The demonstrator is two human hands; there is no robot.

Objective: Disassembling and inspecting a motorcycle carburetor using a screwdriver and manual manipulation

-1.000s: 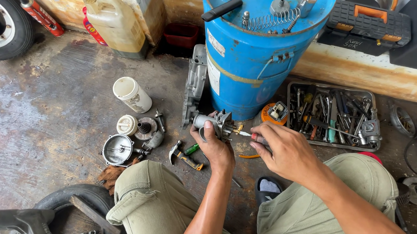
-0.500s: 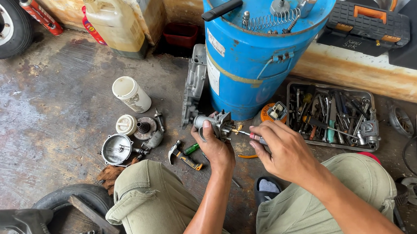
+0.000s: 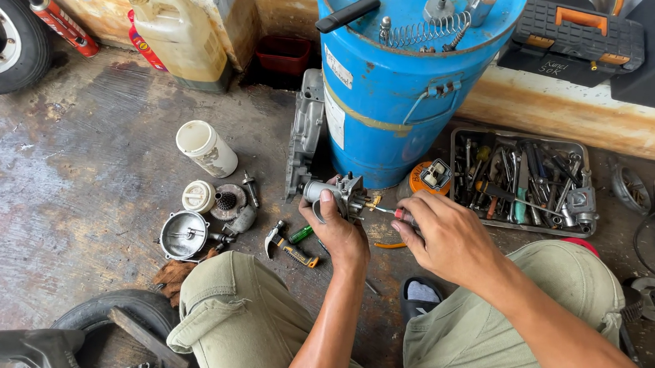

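On stained concrete floor (image 3: 62, 183) before a blue drum (image 3: 402, 82), left hand (image 3: 340, 226) fingers grip a carburetor (image 3: 338, 192), right hand (image 3: 445, 240) a screwdriver (image 3: 390, 210).

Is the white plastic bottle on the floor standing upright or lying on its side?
On its side. The white plastic bottle lies tilted on the concrete floor, its round end facing up-left, its long side resting on the ground.
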